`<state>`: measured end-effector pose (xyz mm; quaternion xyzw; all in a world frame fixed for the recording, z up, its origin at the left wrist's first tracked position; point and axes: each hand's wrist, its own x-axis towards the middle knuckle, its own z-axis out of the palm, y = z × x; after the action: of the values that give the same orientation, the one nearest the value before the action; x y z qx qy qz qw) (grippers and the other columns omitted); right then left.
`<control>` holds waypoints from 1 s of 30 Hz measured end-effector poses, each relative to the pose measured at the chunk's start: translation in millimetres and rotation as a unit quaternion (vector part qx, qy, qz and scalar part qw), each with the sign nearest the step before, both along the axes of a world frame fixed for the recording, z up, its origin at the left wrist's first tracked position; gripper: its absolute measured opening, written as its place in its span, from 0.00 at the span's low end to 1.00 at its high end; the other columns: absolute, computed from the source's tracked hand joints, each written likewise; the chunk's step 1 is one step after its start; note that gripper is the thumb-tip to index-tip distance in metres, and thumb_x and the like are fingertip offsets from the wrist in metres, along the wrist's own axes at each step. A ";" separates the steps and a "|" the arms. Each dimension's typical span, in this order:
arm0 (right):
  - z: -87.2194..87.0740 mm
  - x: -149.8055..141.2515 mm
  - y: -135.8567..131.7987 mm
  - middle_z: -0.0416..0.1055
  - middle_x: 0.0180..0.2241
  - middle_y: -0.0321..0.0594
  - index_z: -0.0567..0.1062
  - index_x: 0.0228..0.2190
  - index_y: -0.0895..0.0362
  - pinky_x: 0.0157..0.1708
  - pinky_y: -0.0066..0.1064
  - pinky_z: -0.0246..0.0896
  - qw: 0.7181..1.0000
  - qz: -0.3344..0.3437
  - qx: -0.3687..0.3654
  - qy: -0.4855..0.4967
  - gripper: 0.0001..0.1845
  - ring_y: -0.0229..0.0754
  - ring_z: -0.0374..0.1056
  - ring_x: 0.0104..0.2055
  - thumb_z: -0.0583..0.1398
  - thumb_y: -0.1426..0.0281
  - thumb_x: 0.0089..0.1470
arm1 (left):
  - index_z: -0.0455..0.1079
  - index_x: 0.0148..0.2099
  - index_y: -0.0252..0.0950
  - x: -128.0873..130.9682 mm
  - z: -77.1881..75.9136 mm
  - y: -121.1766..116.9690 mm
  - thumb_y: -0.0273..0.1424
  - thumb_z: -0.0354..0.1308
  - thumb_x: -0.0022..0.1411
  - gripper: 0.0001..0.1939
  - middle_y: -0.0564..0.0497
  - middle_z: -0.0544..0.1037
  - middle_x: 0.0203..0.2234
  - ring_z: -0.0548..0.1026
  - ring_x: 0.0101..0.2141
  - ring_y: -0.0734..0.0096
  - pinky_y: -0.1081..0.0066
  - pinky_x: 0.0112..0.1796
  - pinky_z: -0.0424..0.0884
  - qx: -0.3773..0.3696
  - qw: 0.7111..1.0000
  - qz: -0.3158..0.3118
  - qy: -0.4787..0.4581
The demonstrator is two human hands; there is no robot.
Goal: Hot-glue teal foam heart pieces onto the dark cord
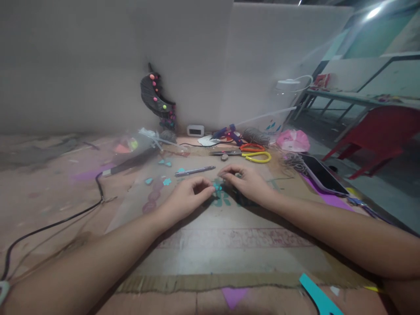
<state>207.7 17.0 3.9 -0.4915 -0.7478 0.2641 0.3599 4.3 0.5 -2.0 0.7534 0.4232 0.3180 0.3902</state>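
My left hand [193,194] is closed in a pinch on a small teal flower cut-out [218,187] at the middle of the cardboard work mat. Just right of it, my right hand [243,180] is also pinched, its fingertips close above the flower; what they hold, if anything, is too small to tell. A pen [194,171] lies behind my left hand. Left of the pen rest another teal flower [167,181] and several small teal pieces [148,181]. Yellow-and-orange-handled scissors [256,156] lie beyond my right hand.
A glue gun [229,132] and a small white clock [195,130] stand at the back. A phone [323,173] and a pink bag [293,140] are on the right. A black cable [52,225] crosses the left side. A teal sheet piece [320,295] lies at the front right.
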 end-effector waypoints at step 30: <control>18.4 39.4 171.8 0.80 0.39 0.49 0.77 0.44 0.63 0.42 0.36 0.68 0.971 -0.166 -0.014 -0.174 0.20 0.50 0.75 0.40 0.67 0.66 0.49 | 0.71 0.37 0.37 -3.4 -8.2 7.6 0.40 0.54 0.64 0.12 0.51 0.78 0.33 0.74 0.35 0.65 0.69 0.36 0.65 -0.018 0.994 0.106 -0.018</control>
<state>247.2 188.7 22.2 -0.6519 -0.7032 0.1216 0.2563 0.9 8.2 -10.2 0.6911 0.4995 0.3634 0.3753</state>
